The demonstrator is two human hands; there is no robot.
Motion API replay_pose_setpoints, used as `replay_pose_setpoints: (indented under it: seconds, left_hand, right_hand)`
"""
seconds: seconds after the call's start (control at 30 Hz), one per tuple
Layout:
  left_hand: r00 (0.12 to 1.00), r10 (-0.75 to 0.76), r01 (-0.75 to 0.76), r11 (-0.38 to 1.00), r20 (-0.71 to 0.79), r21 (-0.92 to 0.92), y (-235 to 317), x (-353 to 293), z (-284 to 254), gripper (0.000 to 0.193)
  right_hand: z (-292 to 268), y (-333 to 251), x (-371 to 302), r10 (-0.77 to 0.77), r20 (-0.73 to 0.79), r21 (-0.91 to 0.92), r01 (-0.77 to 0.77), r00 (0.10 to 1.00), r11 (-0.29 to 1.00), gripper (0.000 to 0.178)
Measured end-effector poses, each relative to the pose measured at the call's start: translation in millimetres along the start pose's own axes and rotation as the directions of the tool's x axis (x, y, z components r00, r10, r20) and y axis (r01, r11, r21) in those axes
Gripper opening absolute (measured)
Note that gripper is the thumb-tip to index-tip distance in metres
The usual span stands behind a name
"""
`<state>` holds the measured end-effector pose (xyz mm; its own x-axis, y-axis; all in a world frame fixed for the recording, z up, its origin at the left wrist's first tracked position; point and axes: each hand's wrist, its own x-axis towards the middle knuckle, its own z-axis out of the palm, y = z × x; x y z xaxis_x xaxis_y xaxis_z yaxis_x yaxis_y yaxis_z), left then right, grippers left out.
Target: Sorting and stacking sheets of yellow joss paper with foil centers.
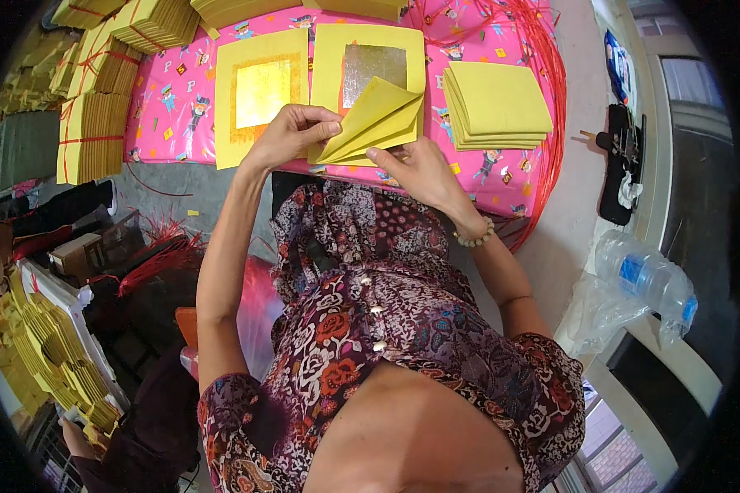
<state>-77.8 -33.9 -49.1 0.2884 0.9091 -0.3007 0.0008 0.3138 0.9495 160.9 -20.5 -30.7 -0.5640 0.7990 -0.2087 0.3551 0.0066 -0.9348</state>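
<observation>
Near the edge of your pink-covered bench (158, 131), your left hand (294, 135) and right hand (423, 172) both hold lifted yellow sheets (373, 115), apparently fanning them; separating one next would need a light touch.

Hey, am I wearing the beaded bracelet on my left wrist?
No, the beaded bracelet circles the wrist of the right hand, while the left hand has a bare wrist.

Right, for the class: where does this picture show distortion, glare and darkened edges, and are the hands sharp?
Head view: the pale frame at right bows, black fills the corners; head view: glare brightens the gold square, the silver patch looks greyer; head view: left hand and right hand look fairly sharp.
</observation>
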Motion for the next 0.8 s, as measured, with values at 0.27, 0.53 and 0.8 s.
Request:
replay_pose_setpoints:
  seconds: [0.27, 0.53, 0.8]
  left_hand:
    - [0.999, 0.042, -0.042, 0.999, -0.002, -0.03, -3.3, 1.3, 0.0, 0.018]
    - [1.0, 0.015, -0.015, 0.999, 0.004, -0.034, -5.6, 1.0, -3.2, 0.018]
    - [1.0, 0.029, -0.029, 0.999, 0.001, -0.043, -2.5, -0.5, -0.9, 0.018]
  right_hand:
    - [4.9, 15.7, 4.6, -0.075, -0.039, 0.083, 0.078, 0.996, 0.993, 0.033]
    - [5.4, 11.5, 7.3, -0.025, -0.043, 0.028, 0.027, 0.999, 0.999, 0.033]
    - [8.5, 14.3, 7.0, -0.059, -0.076, 0.077, 0.065, 0.995, 0.995, 0.031]
